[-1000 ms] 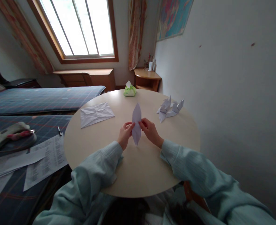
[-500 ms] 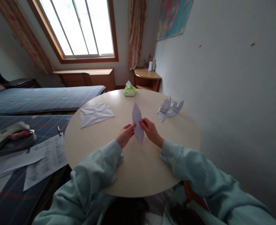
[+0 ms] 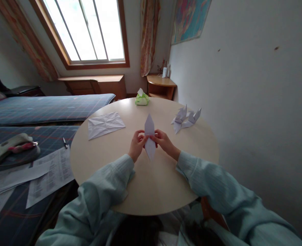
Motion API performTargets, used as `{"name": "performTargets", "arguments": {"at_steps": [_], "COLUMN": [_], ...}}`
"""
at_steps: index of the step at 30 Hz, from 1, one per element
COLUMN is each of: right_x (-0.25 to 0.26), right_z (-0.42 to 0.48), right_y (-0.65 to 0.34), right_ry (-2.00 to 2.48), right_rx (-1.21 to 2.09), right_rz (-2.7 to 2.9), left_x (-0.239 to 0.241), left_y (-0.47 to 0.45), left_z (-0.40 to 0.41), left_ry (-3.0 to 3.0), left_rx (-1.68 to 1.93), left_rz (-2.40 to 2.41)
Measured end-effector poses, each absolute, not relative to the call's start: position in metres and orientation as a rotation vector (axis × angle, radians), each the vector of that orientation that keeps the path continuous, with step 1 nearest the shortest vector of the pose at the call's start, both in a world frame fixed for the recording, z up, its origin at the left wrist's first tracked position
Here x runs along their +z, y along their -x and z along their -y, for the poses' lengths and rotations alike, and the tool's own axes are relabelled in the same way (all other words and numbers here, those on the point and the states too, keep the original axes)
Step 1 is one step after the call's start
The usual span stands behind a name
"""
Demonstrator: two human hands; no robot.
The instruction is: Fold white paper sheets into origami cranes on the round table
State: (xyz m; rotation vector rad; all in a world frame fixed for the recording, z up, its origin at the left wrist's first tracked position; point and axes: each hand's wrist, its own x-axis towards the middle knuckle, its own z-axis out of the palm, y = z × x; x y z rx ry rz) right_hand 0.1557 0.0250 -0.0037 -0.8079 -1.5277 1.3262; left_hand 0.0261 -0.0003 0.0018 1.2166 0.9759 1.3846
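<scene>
- Round table [image 3: 158, 191] is positioned at frame centre.
- White folded paper [image 3: 149, 128], elongated and pointed at both ends, is pinched by left hand [image 3: 137, 145] and right hand [image 3: 165, 142].

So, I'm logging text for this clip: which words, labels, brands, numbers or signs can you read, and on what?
No text is readable.
Printed sheet: lines of print, too blurred.
Green tissue packet: dark mark, too small.
Wall poster: any lettering too blurred.
Folded paper: no writing visible.
</scene>
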Motion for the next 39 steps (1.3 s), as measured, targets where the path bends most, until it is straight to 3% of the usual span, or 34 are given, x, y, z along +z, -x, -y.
{"name": "performTargets", "arguments": {"at_steps": [17,29,39], "right_x": [-0.002,0.0,0.004], "right_z": [-0.03,-0.023,-0.021], "right_y": [-0.165,-0.161,-0.163], "right_ry": [0.94,0.802,0.74], "right_rx": [1.469,1.203,1.227], "right_rz": [1.216,1.4,1.509], "left_x": [0.004,-0.004,0.001], "left_y": [-0.01,-0.012,-0.013], "left_z": [-0.012,-0.012,-0.009], "left_ry": [-1.245,-1.234,-1.283], "left_rx": [1.191,1.281,1.299], "left_rz": [-0.833,-0.899,-0.865]}}
